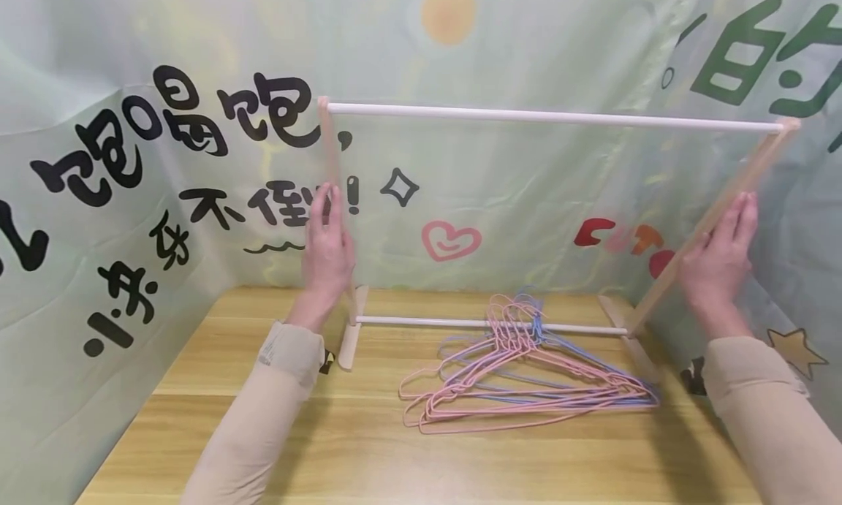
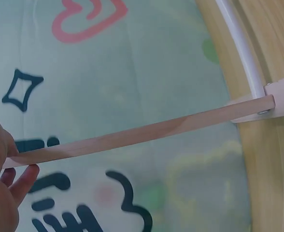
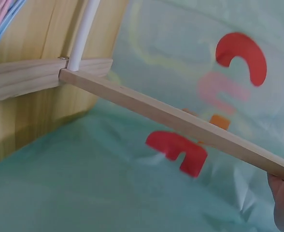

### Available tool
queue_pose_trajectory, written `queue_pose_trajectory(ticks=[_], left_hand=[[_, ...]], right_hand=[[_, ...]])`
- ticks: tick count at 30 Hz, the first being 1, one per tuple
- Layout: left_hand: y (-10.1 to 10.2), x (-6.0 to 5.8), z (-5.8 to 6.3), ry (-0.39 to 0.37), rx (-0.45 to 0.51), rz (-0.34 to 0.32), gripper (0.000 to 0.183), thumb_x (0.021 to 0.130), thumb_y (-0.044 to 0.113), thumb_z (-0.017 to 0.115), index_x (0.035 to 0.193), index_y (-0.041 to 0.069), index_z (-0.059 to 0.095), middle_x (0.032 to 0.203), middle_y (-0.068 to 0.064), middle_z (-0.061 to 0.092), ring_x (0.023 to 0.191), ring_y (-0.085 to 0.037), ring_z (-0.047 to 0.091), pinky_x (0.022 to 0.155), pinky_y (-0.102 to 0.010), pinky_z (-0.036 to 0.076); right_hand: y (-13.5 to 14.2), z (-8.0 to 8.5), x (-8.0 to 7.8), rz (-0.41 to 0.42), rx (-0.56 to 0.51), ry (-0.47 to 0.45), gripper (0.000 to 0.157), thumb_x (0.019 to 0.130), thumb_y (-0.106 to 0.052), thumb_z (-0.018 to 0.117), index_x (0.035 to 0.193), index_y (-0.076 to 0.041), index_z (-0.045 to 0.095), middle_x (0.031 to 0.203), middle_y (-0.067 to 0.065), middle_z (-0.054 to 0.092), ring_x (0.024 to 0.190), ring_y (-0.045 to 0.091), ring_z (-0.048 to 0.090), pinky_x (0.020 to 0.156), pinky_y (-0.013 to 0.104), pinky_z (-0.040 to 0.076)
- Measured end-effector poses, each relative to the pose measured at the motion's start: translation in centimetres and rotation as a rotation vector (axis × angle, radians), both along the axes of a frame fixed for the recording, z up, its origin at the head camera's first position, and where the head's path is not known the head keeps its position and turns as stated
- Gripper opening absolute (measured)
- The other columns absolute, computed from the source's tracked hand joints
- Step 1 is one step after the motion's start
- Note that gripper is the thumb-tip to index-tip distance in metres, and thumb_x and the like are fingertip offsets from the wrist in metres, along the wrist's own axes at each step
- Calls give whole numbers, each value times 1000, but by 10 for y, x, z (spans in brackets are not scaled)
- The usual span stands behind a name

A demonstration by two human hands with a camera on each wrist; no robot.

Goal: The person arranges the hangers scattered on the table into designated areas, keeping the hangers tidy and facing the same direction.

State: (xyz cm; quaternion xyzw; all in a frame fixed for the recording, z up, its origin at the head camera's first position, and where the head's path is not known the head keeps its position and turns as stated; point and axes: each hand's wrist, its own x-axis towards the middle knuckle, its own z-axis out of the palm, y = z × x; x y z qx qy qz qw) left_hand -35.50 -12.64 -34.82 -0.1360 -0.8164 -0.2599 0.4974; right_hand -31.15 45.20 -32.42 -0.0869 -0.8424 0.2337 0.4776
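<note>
A small clothes rack (image 1: 552, 118) with wooden side posts and white rods stands on the table, its feet on the tabletop. My left hand (image 1: 327, 251) holds the left post (image 2: 132, 134) at about mid-height, thumb on one side and fingers on the other. At the right post (image 3: 180, 122), my right hand (image 1: 718, 260) grips at a similar height; most of its fingers are out of the right wrist view. A bunch of pink and blue clothes hangers (image 1: 520, 355) lies on the table, with the hooks by the lower rod (image 1: 427, 321).
The wooden table (image 1: 217, 417) backs onto a printed green cloth (image 1: 546, 183) that hangs behind and along both sides. Small dark objects lie near both wrists, partly hidden by the sleeves.
</note>
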Motion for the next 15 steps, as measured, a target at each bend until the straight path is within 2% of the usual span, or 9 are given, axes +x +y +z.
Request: queue_pose_trajectory(ticks=[2, 3, 4, 6, 11, 13, 15], left_hand=[[-9, -1, -1, 1, 2, 15, 72, 97, -7, 58, 163, 12, 34, 166, -4, 29, 121, -42, 58, 71, -45, 59], [-14, -2, -1, 4, 2, 19, 72, 97, -7, 58, 163, 12, 34, 166, -4, 29, 121, -42, 57, 70, -45, 58], [-18, -3, -2, 9, -2, 24, 72, 97, -6, 59, 163, 12, 34, 166, -4, 29, 119, -42, 58, 69, -46, 58], [-28, -4, -3, 21, 4, 25, 73, 96, -8, 59, 162, 12, 35, 166, -4, 29, 121, -42, 57, 66, -46, 57], [-53, -3, -3, 12, 14, 42, 74, 95, -7, 60, 162, 12, 35, 167, -3, 28, 117, -43, 58, 60, -48, 55], [-64, -2, -2, -3, 10, 51, 74, 96, -5, 60, 163, 13, 33, 167, -4, 26, 106, -44, 58, 59, -49, 55], [-74, -3, -1, -2, 7, 50, 73, 97, -5, 59, 163, 12, 32, 167, -6, 26, 106, -45, 58, 60, -50, 56]], right_hand=[[-6, -1, -1, 15, 32, 23, 70, 104, -9, 39, 168, -20, 13, 174, -3, 11, 116, 59, 49, 83, 72, 38], [-10, -2, -2, 22, 47, 37, 69, 104, -9, 40, 168, -19, 14, 174, -2, 12, 114, 60, 49, 82, 73, 38], [-13, -2, -3, 31, 59, 58, 68, 104, -10, 41, 168, -17, 16, 174, 0, 14, 120, 59, 48, 83, 74, 38], [-22, -3, -5, 40, 72, 73, 67, 104, -11, 41, 167, -16, 18, 173, 2, 17, 116, 59, 50, 82, 74, 39], [-46, -4, -9, 58, 88, 100, 66, 103, -12, 42, 166, -13, 23, 172, 5, 22, 84, 58, 45, 73, 72, 39], [-56, -4, -11, 72, 89, 111, 65, 104, -11, 43, 166, -13, 24, 172, 5, 24, 81, 57, 45, 72, 72, 41], [-66, -4, -11, 84, 83, 100, 65, 105, -11, 43, 166, -15, 23, 172, 3, 23, 78, 55, 46, 74, 69, 45]])
